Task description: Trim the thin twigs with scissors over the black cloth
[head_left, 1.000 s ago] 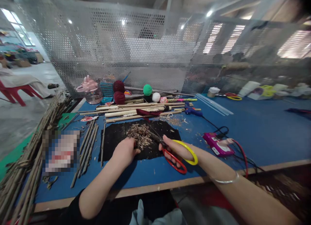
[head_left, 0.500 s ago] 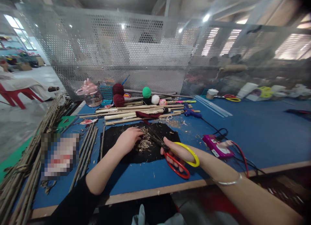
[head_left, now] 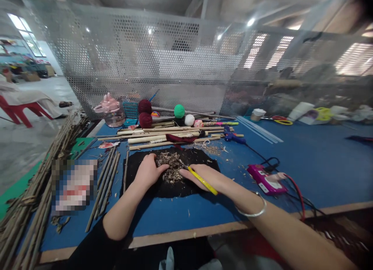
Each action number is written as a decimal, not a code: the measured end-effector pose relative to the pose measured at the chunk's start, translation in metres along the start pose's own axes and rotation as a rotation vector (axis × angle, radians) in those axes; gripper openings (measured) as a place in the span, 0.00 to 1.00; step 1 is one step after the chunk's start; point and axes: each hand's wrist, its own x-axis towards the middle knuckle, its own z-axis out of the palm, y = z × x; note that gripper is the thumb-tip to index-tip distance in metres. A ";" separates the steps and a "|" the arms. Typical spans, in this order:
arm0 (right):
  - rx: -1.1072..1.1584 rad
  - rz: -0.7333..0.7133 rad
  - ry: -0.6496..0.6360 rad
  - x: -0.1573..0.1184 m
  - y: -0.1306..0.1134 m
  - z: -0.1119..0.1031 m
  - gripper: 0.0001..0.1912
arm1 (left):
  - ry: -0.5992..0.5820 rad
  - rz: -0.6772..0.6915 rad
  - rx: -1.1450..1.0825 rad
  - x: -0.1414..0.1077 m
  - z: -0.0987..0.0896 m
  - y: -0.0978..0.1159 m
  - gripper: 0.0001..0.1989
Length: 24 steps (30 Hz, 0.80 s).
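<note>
On a black cloth (head_left: 198,184) lies a heap of small brown wood chips and bark bits (head_left: 172,165). At the heap's left side rests my left hand (head_left: 150,171), thumb apart from its fingers, with nothing seen in its grip. From the right, my right hand (head_left: 201,176) touches the heap, holding scissors (head_left: 205,181) with a yellow handle; the blades point at the chips and their tips are partly hidden. The scissors' other handle is hidden under my hand.
Peeled sticks (head_left: 163,138) and yarn balls (head_left: 179,111) lie behind the cloth. Bundled twigs (head_left: 37,176) and grey sticks (head_left: 105,184) are at the left. A blue glue gun (head_left: 233,136) and a purple power strip (head_left: 266,179) with cables stand right.
My right hand has moved in against the heap and turned the scissors, hiding the red handle. My left thumb has spread, and the heap looks more gathered between my hands.
</note>
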 end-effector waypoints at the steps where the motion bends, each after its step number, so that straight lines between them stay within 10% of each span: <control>1: 0.010 -0.021 0.003 -0.001 -0.003 0.003 0.33 | -0.025 0.006 -0.049 0.000 0.000 -0.001 0.30; 9: 0.085 -0.015 0.065 -0.012 -0.001 0.002 0.28 | 0.066 0.020 -0.053 0.014 -0.007 0.001 0.19; 16: 0.293 -0.044 0.102 -0.027 0.018 0.003 0.27 | -0.180 0.142 0.258 0.051 -0.006 0.011 0.09; 24: 0.791 0.113 -0.187 -0.035 0.023 0.012 0.31 | -0.102 0.245 0.188 0.049 0.003 0.002 0.12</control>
